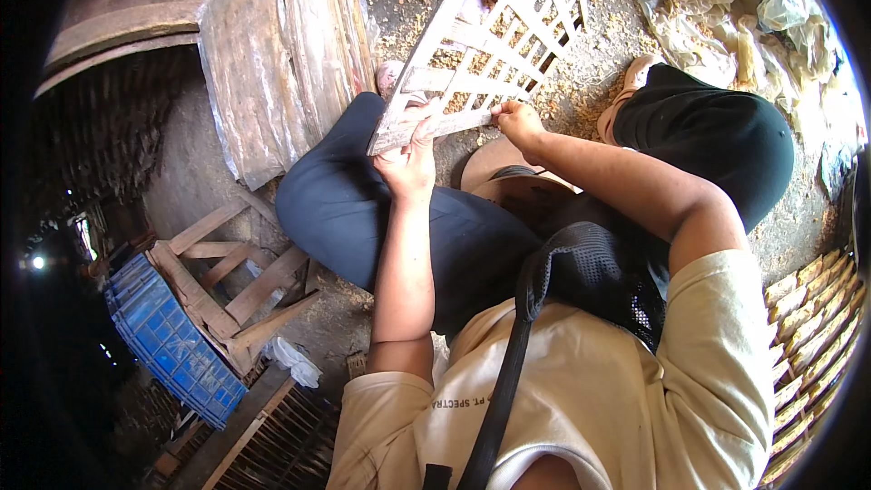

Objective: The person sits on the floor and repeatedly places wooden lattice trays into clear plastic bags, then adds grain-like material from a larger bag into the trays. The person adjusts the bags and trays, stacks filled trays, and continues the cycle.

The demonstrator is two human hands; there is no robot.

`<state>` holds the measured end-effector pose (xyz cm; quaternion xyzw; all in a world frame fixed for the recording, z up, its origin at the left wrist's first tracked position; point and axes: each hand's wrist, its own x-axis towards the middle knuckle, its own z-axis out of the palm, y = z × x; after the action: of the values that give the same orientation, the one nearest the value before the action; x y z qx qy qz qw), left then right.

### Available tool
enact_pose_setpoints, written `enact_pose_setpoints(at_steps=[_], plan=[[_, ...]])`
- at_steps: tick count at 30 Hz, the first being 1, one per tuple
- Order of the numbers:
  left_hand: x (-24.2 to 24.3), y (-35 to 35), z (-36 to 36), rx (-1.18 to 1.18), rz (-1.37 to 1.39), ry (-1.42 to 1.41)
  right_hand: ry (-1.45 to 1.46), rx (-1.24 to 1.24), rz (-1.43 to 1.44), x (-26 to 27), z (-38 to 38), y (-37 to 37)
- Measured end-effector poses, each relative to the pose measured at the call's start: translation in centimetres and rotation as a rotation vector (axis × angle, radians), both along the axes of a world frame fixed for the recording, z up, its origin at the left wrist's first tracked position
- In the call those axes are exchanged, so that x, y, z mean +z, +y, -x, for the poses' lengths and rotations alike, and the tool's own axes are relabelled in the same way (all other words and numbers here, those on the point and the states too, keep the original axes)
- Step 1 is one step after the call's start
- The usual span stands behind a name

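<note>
A light wooden lattice frame [463, 54] of crossed slats slants up in front of me, above my lap. My left hand [412, 167] grips its near left corner, thumb on the near edge slat [449, 131] and the other fingers mostly hidden beneath. Farther right, the fingertips of my right hand [520, 126] pinch the same slat near its right end. Whether they hold anything small there cannot be made out. Between my legs, below the frame, sits a round tan object [500, 163] with a dark centre, partly covered by my arm.
Plastic-wrapped boards [272, 61] stand left of my knee. Lower left are a blue plastic crate [173, 340] and a wooden stand [231, 286]. Crumbly yellow-brown bits litter the floor [571, 102]. Crumpled plastic sheeting [742, 34] lies upper right; slatted racks [816, 354] are lower right.
</note>
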<state>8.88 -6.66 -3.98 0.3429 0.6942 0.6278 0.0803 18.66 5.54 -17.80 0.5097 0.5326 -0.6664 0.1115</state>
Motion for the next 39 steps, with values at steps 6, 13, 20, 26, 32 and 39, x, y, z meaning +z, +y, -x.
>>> enact_pose_setpoints(at_steps=[6, 13, 20, 26, 32, 39], plan=[[-0.5, 0.7, 0.4, 0.014, -0.062, -0.021, 0.186, -0.076, 0.118, 0.3, 0.0, 0.8], [-0.1, 0.7, 0.0, 0.026, -0.037, -0.06, 0.289, -0.072, 0.261, 4.0, 0.1, 1.4], [0.2, 1.1, 0.0, 0.063, -0.04, -0.063, 0.415, -0.256, 0.216, 5.0, 0.2, 0.8], [0.1, 0.9, -0.2, 0.057, -0.017, -0.014, 0.229, -0.176, 0.073, 4.9, -0.7, 0.7], [0.3, 1.1, -0.3, 0.046, -0.04, -0.06, 0.337, -0.187, 0.059, 5.2, 0.0, -0.2], [0.1, 1.0, -0.3, 0.037, -0.073, -0.102, 0.364, -0.173, 0.094, 6.4, 0.2, -0.5]])
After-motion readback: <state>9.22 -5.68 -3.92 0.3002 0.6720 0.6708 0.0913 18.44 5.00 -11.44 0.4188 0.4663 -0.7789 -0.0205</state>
